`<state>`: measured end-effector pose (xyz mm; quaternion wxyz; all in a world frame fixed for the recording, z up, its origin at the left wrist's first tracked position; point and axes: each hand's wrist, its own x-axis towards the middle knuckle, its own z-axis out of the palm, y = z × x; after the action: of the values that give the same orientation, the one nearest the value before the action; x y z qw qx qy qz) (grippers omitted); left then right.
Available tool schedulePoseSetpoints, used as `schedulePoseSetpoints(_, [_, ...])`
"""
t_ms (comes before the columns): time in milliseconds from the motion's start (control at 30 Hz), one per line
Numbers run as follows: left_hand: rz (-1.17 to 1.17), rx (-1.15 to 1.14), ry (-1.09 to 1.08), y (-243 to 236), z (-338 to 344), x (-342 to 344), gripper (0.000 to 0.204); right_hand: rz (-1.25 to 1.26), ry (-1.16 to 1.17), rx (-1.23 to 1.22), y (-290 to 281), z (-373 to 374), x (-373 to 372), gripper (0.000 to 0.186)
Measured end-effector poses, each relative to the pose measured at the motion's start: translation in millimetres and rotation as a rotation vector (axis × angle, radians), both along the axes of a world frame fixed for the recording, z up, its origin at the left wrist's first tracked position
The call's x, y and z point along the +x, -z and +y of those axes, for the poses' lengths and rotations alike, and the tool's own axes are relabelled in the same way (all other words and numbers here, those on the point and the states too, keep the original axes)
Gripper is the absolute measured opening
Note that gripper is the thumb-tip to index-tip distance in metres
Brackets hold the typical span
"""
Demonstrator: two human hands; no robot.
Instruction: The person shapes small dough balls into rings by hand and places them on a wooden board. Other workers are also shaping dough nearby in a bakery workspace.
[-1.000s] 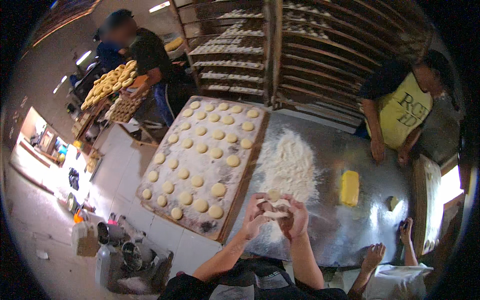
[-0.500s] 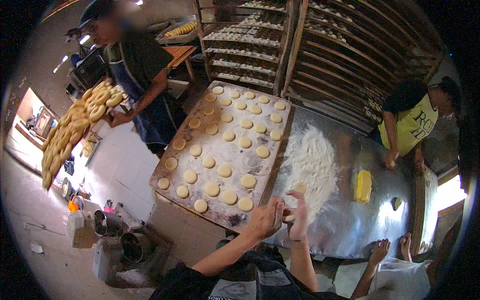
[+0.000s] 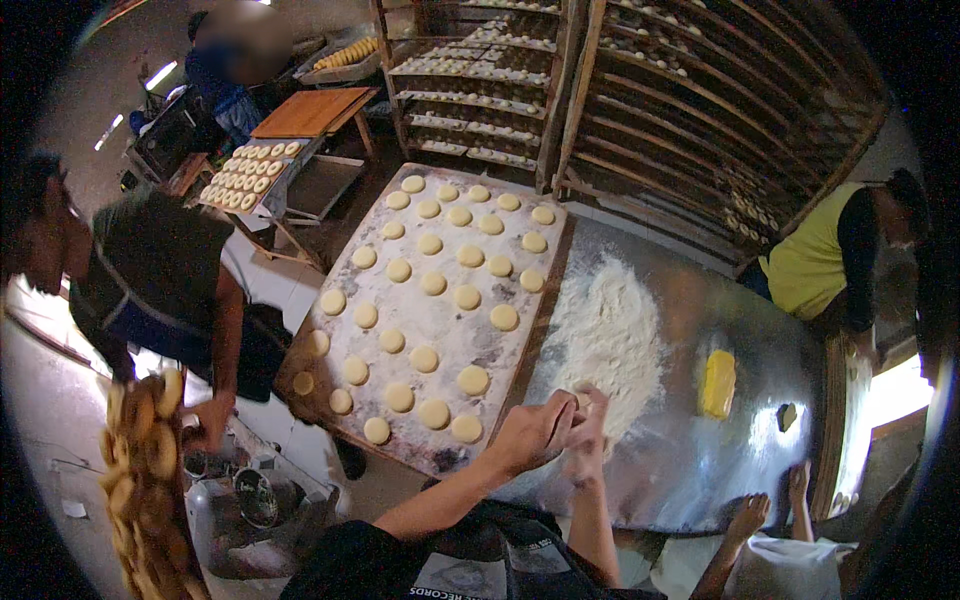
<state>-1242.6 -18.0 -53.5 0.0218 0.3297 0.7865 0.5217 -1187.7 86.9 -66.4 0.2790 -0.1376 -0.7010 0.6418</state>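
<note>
Over flour pile (image 3: 610, 335): left hand (image 3: 530, 435), right hand (image 3: 585, 440) together, fingers pinching dough piece (image 3: 580, 402); yellow block (image 3: 718, 384) right.

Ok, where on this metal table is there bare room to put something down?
The table is bare between the flour pile and the yellow block, and along the near edge right of the right hand. There is more past the block toward the small dark piece. The board is crowded with dough rounds, and the left hand works at its corner.
</note>
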Motion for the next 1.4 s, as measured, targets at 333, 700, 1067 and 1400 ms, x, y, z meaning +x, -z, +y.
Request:
schedulePoseSetpoints(333, [-0.074,-0.056,-0.025,-10,81,-30,0.013,-0.033,-0.354,-0.622,1,100,-22,0.062])
schedulePoseSetpoints(700, [-0.111,-0.251,-0.286,-7,42,-29,0.016,-0.273,-0.506,-0.72,30,75,-42,0.058])
schedulePoseSetpoints(1067, [-0.391,-0.383,-0.431,-14,-89,15,0.027,-0.659,-0.677,-0.906,17,-69,-10,0.06])
schedulePoseSetpoints(1400, [-0.139,-0.606,-0.292,-3,-205,5,0.048,-0.901,-0.193,0.082,10,-123,32,0.075])
